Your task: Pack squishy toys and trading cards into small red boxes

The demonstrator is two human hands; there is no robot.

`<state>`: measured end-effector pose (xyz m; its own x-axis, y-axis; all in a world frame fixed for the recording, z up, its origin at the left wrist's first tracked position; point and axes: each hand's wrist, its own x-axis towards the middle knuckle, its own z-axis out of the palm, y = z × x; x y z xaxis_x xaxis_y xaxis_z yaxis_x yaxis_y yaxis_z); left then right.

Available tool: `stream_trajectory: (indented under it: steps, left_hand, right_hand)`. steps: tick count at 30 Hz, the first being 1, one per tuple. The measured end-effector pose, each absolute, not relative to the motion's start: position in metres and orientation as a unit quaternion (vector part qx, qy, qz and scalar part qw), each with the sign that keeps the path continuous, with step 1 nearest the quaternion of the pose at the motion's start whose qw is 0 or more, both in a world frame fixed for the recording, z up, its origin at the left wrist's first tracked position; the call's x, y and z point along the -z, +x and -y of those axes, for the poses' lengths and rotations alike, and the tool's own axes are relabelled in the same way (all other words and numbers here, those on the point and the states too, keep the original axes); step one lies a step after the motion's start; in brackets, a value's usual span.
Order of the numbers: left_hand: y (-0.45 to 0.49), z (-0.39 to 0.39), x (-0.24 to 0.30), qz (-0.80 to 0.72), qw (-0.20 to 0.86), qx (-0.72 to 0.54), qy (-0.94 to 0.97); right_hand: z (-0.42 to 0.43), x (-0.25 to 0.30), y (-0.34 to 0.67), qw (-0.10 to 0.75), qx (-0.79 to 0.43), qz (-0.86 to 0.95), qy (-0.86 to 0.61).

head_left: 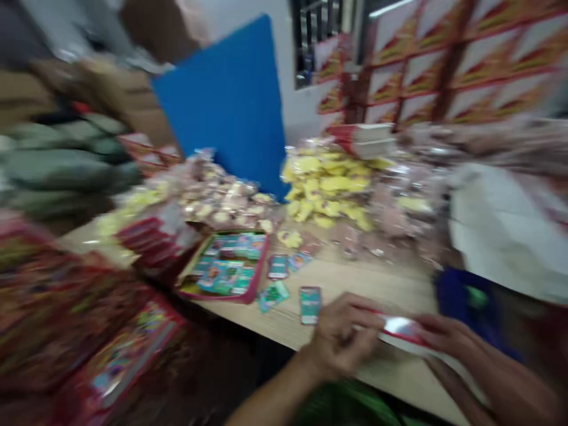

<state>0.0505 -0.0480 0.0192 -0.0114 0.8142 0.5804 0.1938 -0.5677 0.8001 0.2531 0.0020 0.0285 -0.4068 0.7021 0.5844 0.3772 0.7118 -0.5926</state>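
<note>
"What are the hands up to?"

"The left hand point(344, 337) and the right hand point(450, 337) are holding close together, both pinching a white packet point(402, 334) with a red edge and a shiny patch. It's blurred, so I can't make out more of it."

"Where is that packet sitting?"

"It's hovering just over the near edge of the bench point(381, 290), off to the right."

"What's lying nearest to the hands?"

"A teal card point(310, 305) is lying just beyond the left hand. Two more loose cards point(278, 266) are resting further along, and a pink-rimmed tray point(224, 266) full of similar cards is standing beside them."

"And further back on the bench?"

"Heaps of clear bags are covering the far side, with yellow pieces point(328, 183) in one and pale pink pieces point(222, 198) in another. A stack of white and red boxes point(364, 139) is standing behind them, and a blue board point(226, 100) is leaning up at the back."

"Anything around the bench?"

"Red printed boxes point(80, 313) are piling up on the left, below green sacks point(66, 165). A white sack point(501, 231) is bulging on the right, and flat red and white cartons point(457, 59) are lining the wall."
</note>
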Motion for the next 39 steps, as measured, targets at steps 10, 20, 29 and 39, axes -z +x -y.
stream_trajectory:
  steps: [10, 20, 29, 39]
  left_hand:
    - [0.045, 0.040, -0.012, -0.361, 0.219, -0.589, 0.689]
    - [0.022, 0.038, -0.025, -0.326, 0.135, -0.495, 0.794]
    - [0.056, 0.019, -0.033, -0.356, -0.024, -0.517, 0.778]
    - [0.074, 0.016, -0.024, -0.359, 0.026, -0.503, 0.786]
  right_hand:
    - [0.016, -0.079, 0.259, 0.301, -0.145, 0.897, -0.290]
    - [0.033, -0.057, 0.269, 0.317, -0.049, 0.918, -0.233]
    - [-0.009, -0.045, 0.321, 0.386, -0.250, 0.584, -0.669]
    - [-0.021, -0.018, 0.312, 0.396, -0.420, 0.449, -0.682]
